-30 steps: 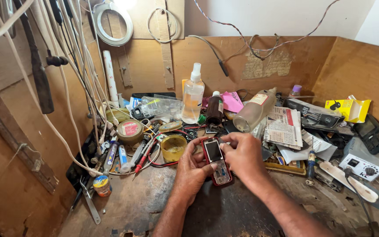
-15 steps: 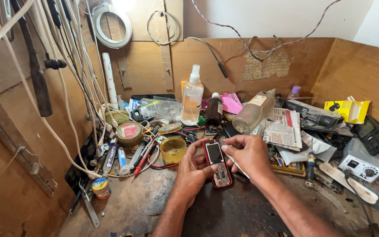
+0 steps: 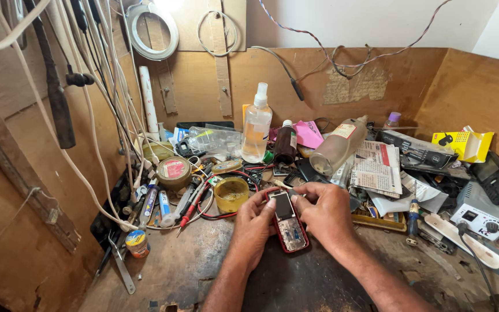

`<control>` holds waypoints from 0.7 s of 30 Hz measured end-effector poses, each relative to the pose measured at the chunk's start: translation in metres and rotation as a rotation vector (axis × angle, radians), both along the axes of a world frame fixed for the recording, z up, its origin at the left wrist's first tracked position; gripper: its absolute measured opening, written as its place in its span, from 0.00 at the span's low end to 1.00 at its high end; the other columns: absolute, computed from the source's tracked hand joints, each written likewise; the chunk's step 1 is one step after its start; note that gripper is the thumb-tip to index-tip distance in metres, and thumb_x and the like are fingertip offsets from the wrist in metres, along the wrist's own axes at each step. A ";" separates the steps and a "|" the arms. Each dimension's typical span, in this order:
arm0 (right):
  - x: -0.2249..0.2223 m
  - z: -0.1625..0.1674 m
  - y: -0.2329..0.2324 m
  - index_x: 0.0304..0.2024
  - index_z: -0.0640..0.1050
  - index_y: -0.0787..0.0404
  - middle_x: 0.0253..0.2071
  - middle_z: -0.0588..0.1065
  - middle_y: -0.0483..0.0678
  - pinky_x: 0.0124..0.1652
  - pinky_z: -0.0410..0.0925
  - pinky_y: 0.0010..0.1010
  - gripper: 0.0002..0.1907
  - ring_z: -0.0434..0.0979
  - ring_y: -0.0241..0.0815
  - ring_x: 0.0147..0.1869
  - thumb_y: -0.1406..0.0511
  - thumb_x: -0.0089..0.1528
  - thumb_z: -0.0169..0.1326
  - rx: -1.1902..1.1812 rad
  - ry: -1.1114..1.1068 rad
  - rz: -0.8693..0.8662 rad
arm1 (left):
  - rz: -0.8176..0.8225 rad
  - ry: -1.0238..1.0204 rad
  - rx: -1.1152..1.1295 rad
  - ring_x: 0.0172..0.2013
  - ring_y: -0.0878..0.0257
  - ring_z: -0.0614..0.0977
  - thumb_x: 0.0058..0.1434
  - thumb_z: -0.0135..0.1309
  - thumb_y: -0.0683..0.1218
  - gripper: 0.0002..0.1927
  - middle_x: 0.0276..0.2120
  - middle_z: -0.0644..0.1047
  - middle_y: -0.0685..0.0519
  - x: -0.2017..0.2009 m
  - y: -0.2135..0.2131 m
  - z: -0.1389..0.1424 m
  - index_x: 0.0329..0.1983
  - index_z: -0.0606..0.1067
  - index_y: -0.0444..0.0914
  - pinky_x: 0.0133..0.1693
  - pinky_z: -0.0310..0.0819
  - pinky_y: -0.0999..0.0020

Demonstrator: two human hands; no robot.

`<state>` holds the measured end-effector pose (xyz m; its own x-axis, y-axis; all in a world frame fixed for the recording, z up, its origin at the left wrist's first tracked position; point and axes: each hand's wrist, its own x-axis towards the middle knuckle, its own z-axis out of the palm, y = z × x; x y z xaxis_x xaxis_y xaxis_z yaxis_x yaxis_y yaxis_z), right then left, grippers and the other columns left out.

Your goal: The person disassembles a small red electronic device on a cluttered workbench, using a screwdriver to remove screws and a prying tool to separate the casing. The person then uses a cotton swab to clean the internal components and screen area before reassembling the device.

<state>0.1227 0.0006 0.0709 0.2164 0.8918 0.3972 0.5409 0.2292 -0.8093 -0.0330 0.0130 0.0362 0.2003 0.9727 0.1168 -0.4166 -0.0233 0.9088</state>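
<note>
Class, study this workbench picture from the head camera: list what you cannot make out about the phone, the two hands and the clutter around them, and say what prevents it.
- Red phone, head view: its upper edge is covered by both thumbs.
- Right hand: whether it holds a thin tool; fingers curl over that spot.
- Left hand: its fingertips, hidden behind the phone.
- Yellow tub: contents too small to tell.
- Soldering station: its cable is cut off by the bottom edge.

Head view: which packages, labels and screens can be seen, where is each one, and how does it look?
Phone: between both hands, red frame, small dark screen, keypad area open.
Yellow box: far right, open carton.
Round tin: left, red and white lid label.
Clear bottle: centre, lying down, pale label.
Folded newspaper: right of centre, white with red.
</note>
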 end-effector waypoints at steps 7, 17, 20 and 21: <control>0.016 0.002 0.012 0.41 0.84 0.71 0.24 0.81 0.51 0.15 0.67 0.27 0.10 0.76 0.34 0.19 0.72 0.57 0.62 -0.229 0.462 0.185 | -0.033 -0.070 -0.041 0.40 0.63 0.85 0.69 0.47 0.42 0.17 0.45 0.82 0.48 -0.003 0.004 -0.003 0.60 0.74 0.33 0.41 0.85 0.64; -0.004 0.012 -0.010 0.38 0.86 0.62 0.26 0.84 0.50 0.27 0.74 0.33 0.08 0.83 0.37 0.25 0.67 0.58 0.63 0.026 -0.054 -0.044 | -0.057 -0.071 -0.049 0.40 0.63 0.85 0.69 0.46 0.41 0.17 0.45 0.82 0.48 -0.003 0.002 0.001 0.59 0.74 0.34 0.41 0.85 0.63; -0.008 0.012 -0.015 0.38 0.85 0.66 0.30 0.82 0.55 0.32 0.76 0.36 0.09 0.85 0.42 0.30 0.68 0.55 0.63 0.198 -0.153 -0.050 | -0.059 -0.078 -0.048 0.39 0.63 0.85 0.70 0.46 0.42 0.17 0.45 0.82 0.48 -0.003 0.003 -0.001 0.59 0.74 0.34 0.40 0.85 0.64; -0.008 0.012 -0.016 0.38 0.85 0.66 0.30 0.82 0.55 0.33 0.76 0.37 0.09 0.85 0.45 0.31 0.69 0.55 0.63 0.202 -0.175 -0.055 | -0.060 -0.085 -0.048 0.39 0.63 0.85 0.69 0.46 0.41 0.17 0.44 0.82 0.48 -0.002 0.003 -0.002 0.59 0.74 0.34 0.40 0.85 0.64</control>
